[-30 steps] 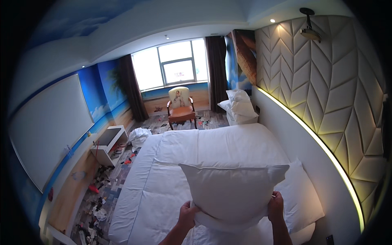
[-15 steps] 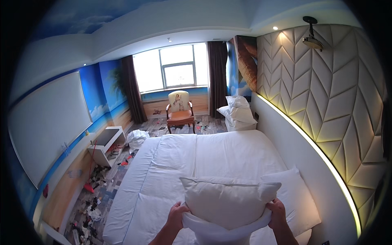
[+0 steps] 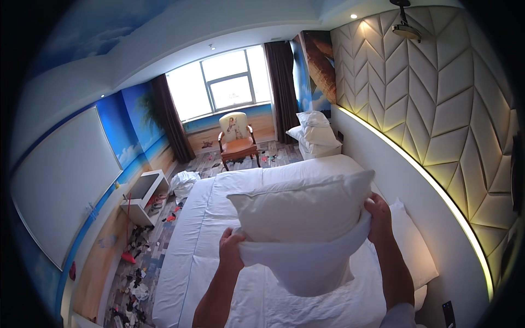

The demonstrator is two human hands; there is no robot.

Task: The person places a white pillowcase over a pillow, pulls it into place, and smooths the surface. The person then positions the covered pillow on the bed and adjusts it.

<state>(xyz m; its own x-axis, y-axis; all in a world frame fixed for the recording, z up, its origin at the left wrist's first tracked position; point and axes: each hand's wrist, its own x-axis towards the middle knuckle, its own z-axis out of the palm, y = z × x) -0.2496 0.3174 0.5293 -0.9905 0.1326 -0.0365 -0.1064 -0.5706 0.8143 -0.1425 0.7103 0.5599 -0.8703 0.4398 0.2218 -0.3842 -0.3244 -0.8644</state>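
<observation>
Above the bed [image 3: 210, 218] I hold up a white pillow [image 3: 306, 210], its lower part inside a white pillowcase [image 3: 311, 259] and its upper part bare. My left hand [image 3: 232, 249] is closed on the left side of the case's folded-back rim. On the other side, higher up, my right hand [image 3: 378, 218] grips the rim, with the fingers partly hidden. The pillow tilts, its right end raised. The pillowcase's lower end hangs just over the white bedding. Another white pillow [image 3: 411, 246] rests on the bed by the headboard, to the right of my right forearm.
Stacked white pillows [image 3: 314, 134] stand at the far right corner. Ahead is an armchair [image 3: 238, 139] before the window. A low white bench [image 3: 145, 191], crumpled white linen [image 3: 183, 183], a red broom [image 3: 128, 256] and scattered litter [image 3: 136, 290] line the floor at left.
Both hands have lifted the pillow and pillowcase higher, the right hand most, so the pillow now tilts. More of the hanging case shows. My view has turned slightly.
</observation>
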